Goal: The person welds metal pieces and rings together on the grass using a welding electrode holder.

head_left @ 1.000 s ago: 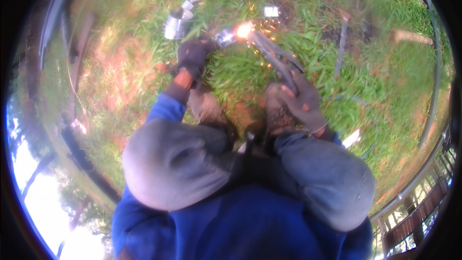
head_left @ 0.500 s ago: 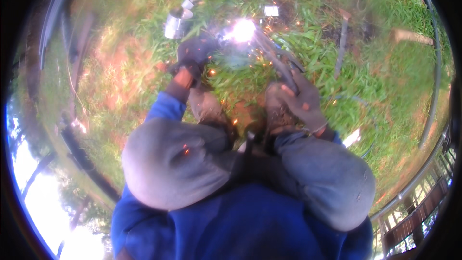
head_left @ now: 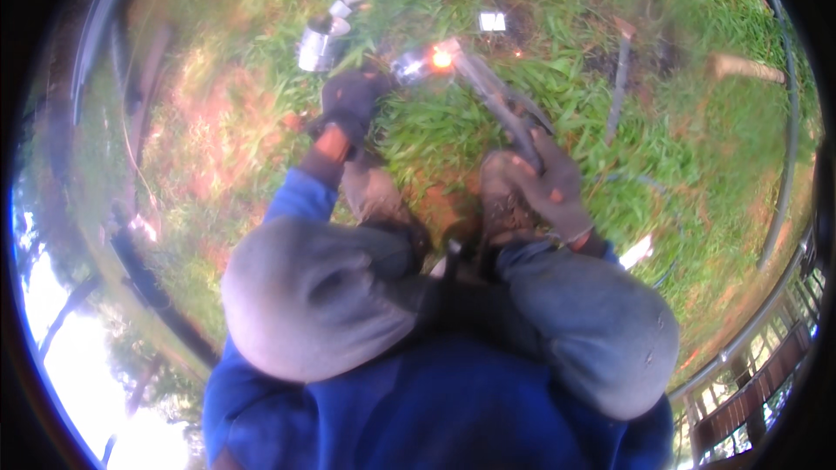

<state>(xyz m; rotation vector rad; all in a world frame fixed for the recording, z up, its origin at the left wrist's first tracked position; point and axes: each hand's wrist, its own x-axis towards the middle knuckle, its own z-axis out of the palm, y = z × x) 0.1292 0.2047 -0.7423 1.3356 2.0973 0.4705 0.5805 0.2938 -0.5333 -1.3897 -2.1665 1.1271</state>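
Upper centre on my feed, I see a long dark tool, gripped by the gloved right hand; left of it, the gloved left hand, whose hold I can't tell; beside that, a shiny piece, then an orange glow near the tool's tip.

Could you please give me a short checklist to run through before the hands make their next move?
1. Right hand gripping the dark tool: ok.
2. Left hand firmly holding the shiny metal piece: cannot tell; the contact is blurred.
3. Both hands gloved: ok.
4. Hot spot gone dark: not ok; an orange glow shows near the dark tool's tip.
5. Hammer-like tool on the grass clear of the right hand: ok.
6. Silver cylinder clear of the left hand: cannot tell; they appear very close.
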